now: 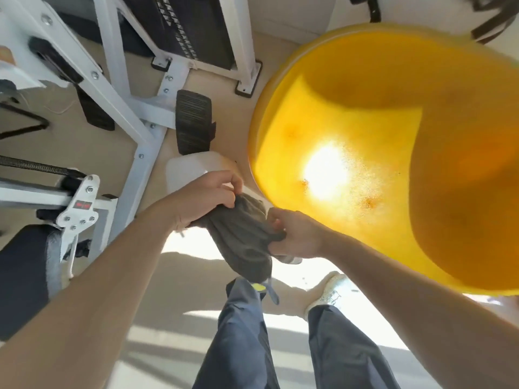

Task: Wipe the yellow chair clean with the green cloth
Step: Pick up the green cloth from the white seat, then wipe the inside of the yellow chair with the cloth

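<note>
The yellow chair (393,153), a glossy moulded plastic shell, fills the right side of the view, with a bright sun glare and a few brownish specks on its seat. The green cloth (244,237), dark olive and bunched, hangs between my two hands just left of the chair's front rim. My left hand (207,197) grips the cloth's upper edge. My right hand (297,237) pinches its right side, close to the chair's edge. The cloth is not touching the seat surface.
White gym machine frames (123,108) with black foot pads (193,122) and a weight stack stand at the left and top. A white base part (191,169) sits behind my left hand. My legs and a white shoe (328,293) are below, on a sunlit beige floor.
</note>
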### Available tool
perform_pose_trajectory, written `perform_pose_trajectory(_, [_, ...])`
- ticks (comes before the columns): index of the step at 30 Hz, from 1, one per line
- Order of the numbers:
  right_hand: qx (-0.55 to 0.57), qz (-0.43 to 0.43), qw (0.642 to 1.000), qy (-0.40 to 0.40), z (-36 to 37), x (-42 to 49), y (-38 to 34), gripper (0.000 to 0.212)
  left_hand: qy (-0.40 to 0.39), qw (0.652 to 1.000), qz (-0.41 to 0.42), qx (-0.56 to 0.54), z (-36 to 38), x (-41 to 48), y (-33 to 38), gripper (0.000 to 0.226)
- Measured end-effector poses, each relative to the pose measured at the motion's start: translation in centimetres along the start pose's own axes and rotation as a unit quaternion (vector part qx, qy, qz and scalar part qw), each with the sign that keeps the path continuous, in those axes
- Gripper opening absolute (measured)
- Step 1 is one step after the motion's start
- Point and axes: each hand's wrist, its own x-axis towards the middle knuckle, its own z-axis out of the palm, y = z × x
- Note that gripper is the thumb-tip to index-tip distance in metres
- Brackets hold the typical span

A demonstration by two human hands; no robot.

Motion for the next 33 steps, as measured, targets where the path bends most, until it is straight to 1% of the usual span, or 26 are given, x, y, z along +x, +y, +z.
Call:
perform_pose_trajectory(3, [0.111, 0.035, 0.993, 0.035, -1.1, -2.9, 5.0, 0.032, -0.004, 1.000, -0.001, -0.006, 3.3, 2.0, 1.6, 0.020])
perform_pose_trajectory(5, [0.187, 0.074, 0.978, 0.056, -2.1, -4.6, 8.5, 0.041, -0.010, 1.000, 0.005, 0.007, 5.7, 3.7, 2.3, 0.017])
perform_pose_trajectory(6, [0.205, 0.095, 0.972, 0.060, -2.7, -5.4, 10.0, 0.047, -0.007, 1.000, 0.005, 0.023, 7.0, 4.6, 2.8, 0.015])
perform_pose_trajectory(7, [0.199, 0.112, 0.972, 0.056, -3.4, -6.1, 11.4, 0.048, -0.004, 0.999, 0.005, 0.049, 8.2, 5.4, 3.3, 0.017])
perform_pose_trajectory(8, [0.172, 0.125, 0.976, 0.049, -4.0, -6.8, 12.8, 0.040, -0.009, 0.995, 0.005, 0.096, 9.2, 6.2, 4.0, 0.026])
perform_pose_trajectory(9, [0.142, 0.138, 0.979, 0.048, -4.9, -7.5, 14.2, 0.026, -0.031, 0.985, 0.007, 0.168, 10.3, 7.1, 4.6, 0.037])
perform_pose_trajectory(10, [0.130, 0.154, 0.978, 0.061, -5.9, -8.3, 15.2, 0.020, -0.057, 0.967, 0.013, 0.250, 11.5, 7.9, 5.5, 0.046])
perform_pose_trajectory(11, [0.135, 0.166, 0.972, 0.093, -6.9, -9.0, 16.3, 0.026, -0.076, 0.946, 0.019, 0.316, 12.7, 8.5, 6.4, 0.050])
perform_pose_trajectory(12, [0.156, 0.167, 0.964, 0.136, -7.8, -9.9, 17.4, 0.035, -0.073, 0.930, 0.029, 0.359, 13.8, 9.3, 7.4, 0.048])
perform_pose_trajectory(14, [0.239, 0.137, 0.932, 0.235, -9.3, -11.5, 19.2, 0.048, -0.009, 0.916, 0.068, 0.395, 15.9, 11.5, 9.2, 0.020])
perform_pose_trajectory(15, [0.294, 0.120, 0.907, 0.277, -9.9, -12.2, 20.0, 0.049, 0.031, 0.918, 0.091, 0.384, 16.9, 12.5, 10.0, 0.011])
perform_pose_trajectory(17, [0.368, 0.127, 0.853, 0.347, -10.8, -13.2, 21.7, 0.040, 0.078, 0.944, 0.122, 0.296, 18.9, 14.3, 11.6, 0.016])
perform_pose_trajectory(18, [0.373, 0.133, 0.837, 0.379, -11.0, -13.5, 22.5, 0.037, 0.089, 0.957, 0.136, 0.238, 19.9, 15.2, 12.3, 0.018])
perform_pose_trajectory(19, [0.355, 0.139, 0.826, 0.415, -11.1, -13.4, 23.4, 0.038, 0.096, 0.965, 0.152, 0.191, 20.9, 16.1, 12.8, 0.019])
perform_pose_trajectory(21, [0.289, 0.170, 0.798, 0.501, -10.0, -12.7, 25.4, 0.042, 0.107, 0.967, 0.168, 0.157, 23.0, 18.4, 12.4, 0.016])
perform_pose_trajectory(23, [0.194, 0.228, 0.772, 0.561, -7.8, -11.1, 27.7, 0.046, 0.113, 0.960, 0.158, 0.202, 25.0, 21.4, 10.4, 0.013])
perform_pose_trajectory(24, [0.146, 0.256, 0.783, 0.548, -6.5, -10.0, 29.0, 0.049, 0.115, 0.946, 0.138, 0.271, 25.8, 23.1, 8.8, 0.018])
perform_pose_trajectory(25, [0.115, 0.278, 0.817, 0.491, -5.0, -8.5, 30.7, 0.049, 0.106, 0.922, 0.110, 0.356, 26.6, 24.6, 7.1, 0.025])
perform_pose_trajectory(26, [0.095, 0.293, 0.867, 0.392, -3.6, -7.0, 32.0, 0.045, 0.082, 0.892, 0.076, 0.437, 27.4, 25.9, 5.4, 0.036])
perform_pose_trajectory(27, [0.081, 0.306, 0.910, 0.268, -2.2, -5.6, 33.1, 0.041, 0.046, 0.870, 0.045, 0.490, 28.0, 26.9, 3.7, 0.045])
perform_pose_trajectory(28, [0.063, 0.317, 0.930, 0.176, -0.8, -4.3, 34.0, 0.044, 0.012, 0.859, 0.024, 0.511, 28.7, 27.6, 2.2, 0.049])
perform_pose_trajectory(29, [0.031, 0.330, 0.932, 0.149, 0.6, -3.1, 35.2, 0.046, -0.004, 0.858, 0.022, 0.514, 29.6, 28.3, 0.6, 0.050])
perform_pose_trajectory(30, [-0.010, 0.338, 0.923, 0.185, 1.8, -2.0, 36.5, 0.047, -0.001, 0.860, 0.038, 0.509, 30.5, 29.0, -0.8, 0.048])
perform_pose_trajectory(31, [-0.046, 0.340, 0.907, 0.245, 3.0, -0.9, 37.5, 0.052, 0.015, 0.863, 0.061, 0.501, 31.3, 29.5, -2.0, 0.045])
perform_pose_trajectory(32, [-0.068, 0.331, 0.900, 0.276, 3.9, 0.1, 38.2, 0.060, 0.037, 0.865, 0.080, 0.493, 31.9, 30.2, -3.1, 0.040])
perform_pose_trajectory(33, [-0.084, 0.314, 0.905, 0.274, 4.9, 1.3, 38.8, 0.066, 0.055, 0.864, 0.091, 0.491, 32.4, 30.9, -4.1, 0.037])
